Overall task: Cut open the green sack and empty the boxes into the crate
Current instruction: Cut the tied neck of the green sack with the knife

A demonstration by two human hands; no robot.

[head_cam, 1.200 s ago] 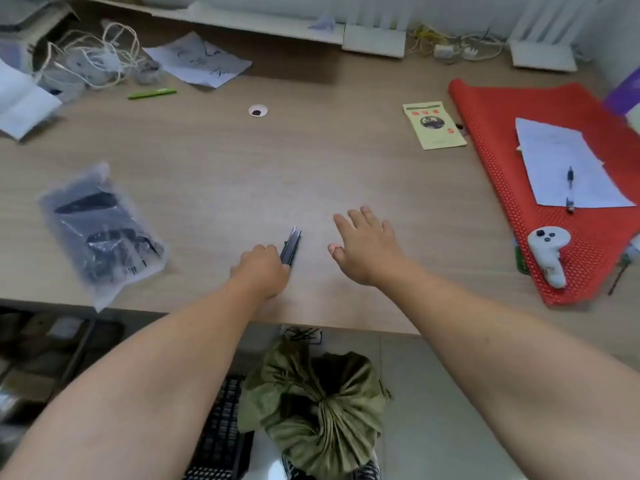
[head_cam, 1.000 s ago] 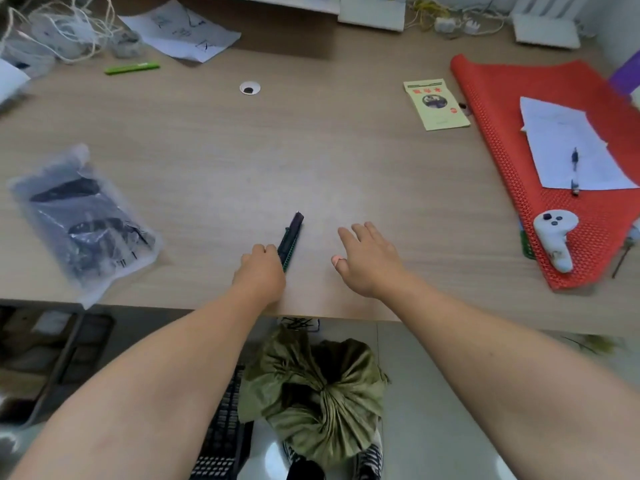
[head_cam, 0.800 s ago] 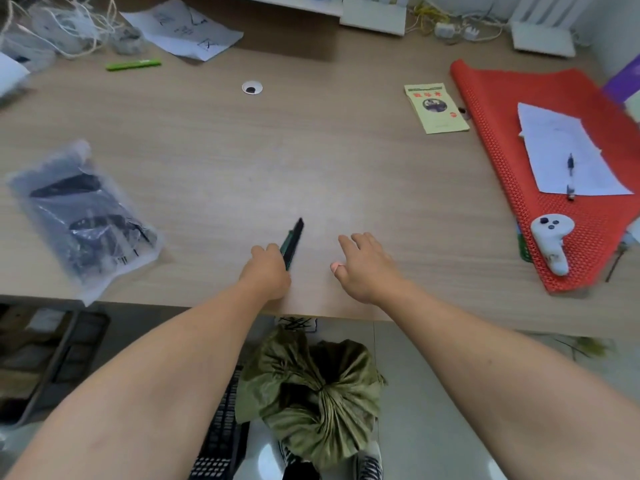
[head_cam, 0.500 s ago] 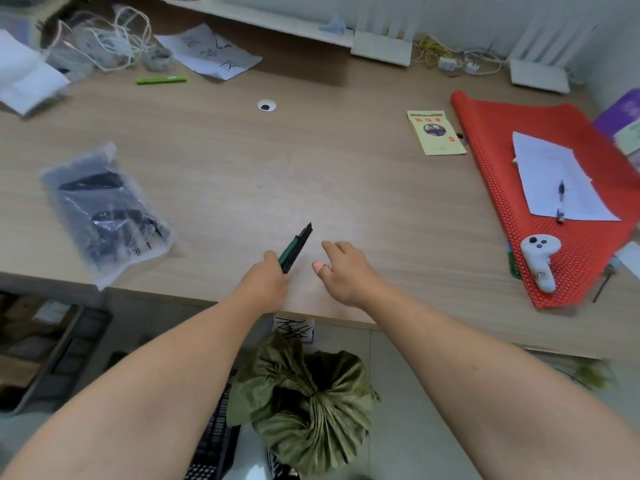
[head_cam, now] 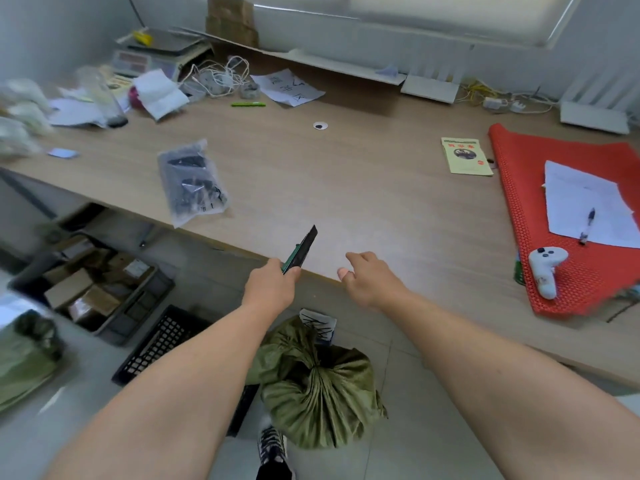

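Note:
My left hand (head_cam: 272, 287) grips a dark utility knife (head_cam: 304, 248) with a green stripe, lifted off the wooden table (head_cam: 346, 188) at its front edge, tip pointing away and to the right. My right hand (head_cam: 370, 277) hovers beside it over the table edge, fingers loosely curled and holding nothing. The green sack (head_cam: 318, 382), tied shut at its neck, stands on the floor below my arms. A black lattice crate (head_cam: 156, 344) lies on the floor left of the sack, partly hidden by my left forearm.
A grey bin of cardboard boxes (head_cam: 93, 289) sits under the table at left. On the table lie a clear plastic bag (head_cam: 190, 185), a yellow booklet (head_cam: 465, 155), a red mat (head_cam: 571, 216) with paper and a white controller (head_cam: 547, 268). Another green sack (head_cam: 24, 358) is far left.
My left hand has picked the knife up from the table and drawn it back to the front edge. My right hand pulled back with it. My view swung left and lifted.

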